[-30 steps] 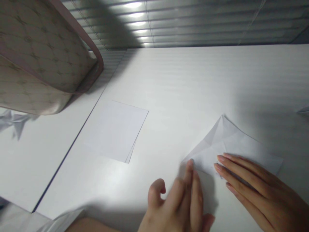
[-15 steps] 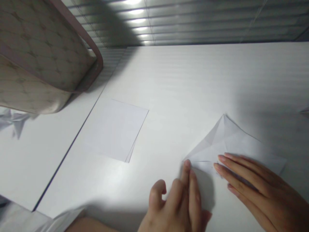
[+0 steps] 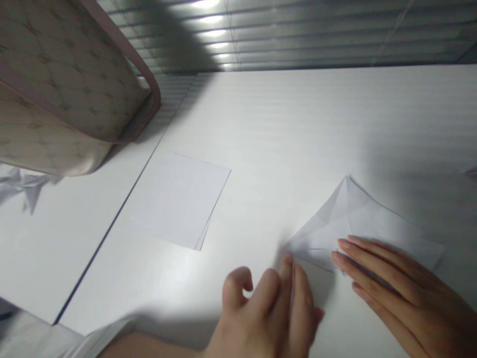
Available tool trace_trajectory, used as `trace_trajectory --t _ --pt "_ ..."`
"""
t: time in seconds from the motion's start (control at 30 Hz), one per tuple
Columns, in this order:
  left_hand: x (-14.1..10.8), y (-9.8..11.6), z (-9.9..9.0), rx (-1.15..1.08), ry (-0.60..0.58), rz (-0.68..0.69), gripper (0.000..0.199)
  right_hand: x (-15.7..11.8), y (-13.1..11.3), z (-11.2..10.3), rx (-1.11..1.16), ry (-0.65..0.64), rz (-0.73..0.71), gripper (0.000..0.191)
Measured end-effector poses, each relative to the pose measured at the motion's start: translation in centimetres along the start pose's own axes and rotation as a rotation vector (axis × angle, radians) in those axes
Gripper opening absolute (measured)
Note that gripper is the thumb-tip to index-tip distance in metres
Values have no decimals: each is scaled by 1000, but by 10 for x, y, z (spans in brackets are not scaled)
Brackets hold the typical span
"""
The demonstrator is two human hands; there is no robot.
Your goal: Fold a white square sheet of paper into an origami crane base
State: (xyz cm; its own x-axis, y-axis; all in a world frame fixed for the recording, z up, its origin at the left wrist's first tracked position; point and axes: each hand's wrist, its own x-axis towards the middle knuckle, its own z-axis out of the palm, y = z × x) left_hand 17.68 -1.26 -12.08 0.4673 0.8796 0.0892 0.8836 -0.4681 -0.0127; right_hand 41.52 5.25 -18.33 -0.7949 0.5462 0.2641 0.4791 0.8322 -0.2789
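Head view shows a folded white paper [image 3: 345, 214] on the near right part of the white table [image 3: 276, 129]. The right hand [image 3: 398, 293] lies flat on it, fingers straight and close together. The left hand [image 3: 266, 308] is loosely unclenched, some fingers bent, one fingertip at the paper's left corner. Square sheets [image 3: 182, 199] lie farther left.

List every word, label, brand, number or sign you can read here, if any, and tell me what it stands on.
None can be read.
Bag: a repeated motif, too blurred to tell whether it holds letters.
Folded paper: tiny dark marks near the right hand, too small to make out.
Flat sheets: no writing visible on the top face.
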Motion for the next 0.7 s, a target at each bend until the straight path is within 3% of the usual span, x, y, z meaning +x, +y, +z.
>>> trace_trajectory --t 0.03,0.17,0.27,0.47,0.57,0.7 --pt "3 -8 -2 -88 -39 -13 23 0 0 0 -8 -6 -1 41" --pt "15 -37 0 -447 23 -227 17 4 1 -3 -39 11 -6 38" --pt "21 -45 7 -617 1 -313 20 7 0 -5 -32 43 -4 35" --pt "26 -43 12 -654 -106 -332 11 6 -1 -3 -25 11 7 36" --pt "31 -40 13 -664 -91 -349 5 5 -1 -2 -17 26 8 36" --pt "42 -28 23 -564 -21 -380 26 5 0 -1 -15 35 7 36"
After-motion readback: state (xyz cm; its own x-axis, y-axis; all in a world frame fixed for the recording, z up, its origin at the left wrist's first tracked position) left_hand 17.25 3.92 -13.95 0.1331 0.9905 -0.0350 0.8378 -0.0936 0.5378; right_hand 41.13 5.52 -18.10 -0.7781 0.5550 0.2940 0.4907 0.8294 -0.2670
